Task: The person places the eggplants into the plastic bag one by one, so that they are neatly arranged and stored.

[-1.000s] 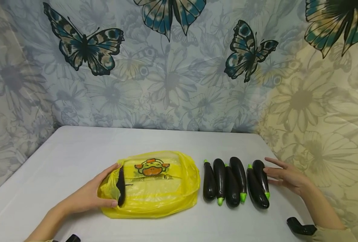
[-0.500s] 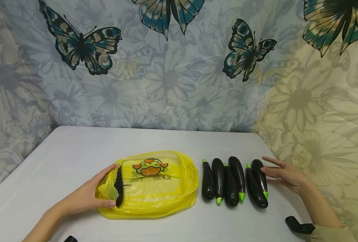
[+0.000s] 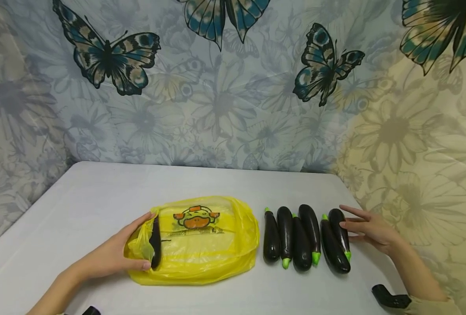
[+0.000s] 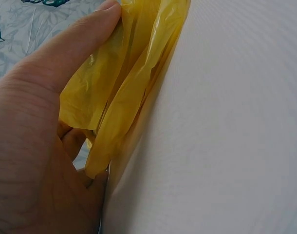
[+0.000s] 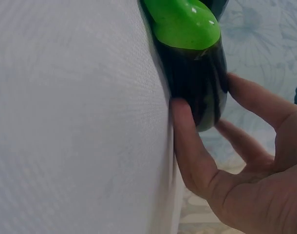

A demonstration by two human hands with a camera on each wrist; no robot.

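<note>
A yellow plastic bag (image 3: 209, 249) with a cartoon duck face printed on it lies on the table. My left hand (image 3: 113, 256) holds its crumpled left end, thumb in front and fingers behind; the left wrist view shows the folds of the bag (image 4: 109, 92) between them. A long dark shape (image 3: 155, 243) shows at that end of the bag. Right of the bag several glossy black eggplants with green stem ends lie side by side. My right hand (image 3: 374, 229) has its spread fingers against the rightmost eggplant (image 3: 339, 229); in the right wrist view fingertips touch both sides of this eggplant (image 5: 197, 73).
All of this lies on a white table (image 3: 217, 181). Behind it hangs a floral cloth (image 3: 225, 105) with butterflies. Black wrist devices show near the front edge, one by the right sleeve (image 3: 429, 305).
</note>
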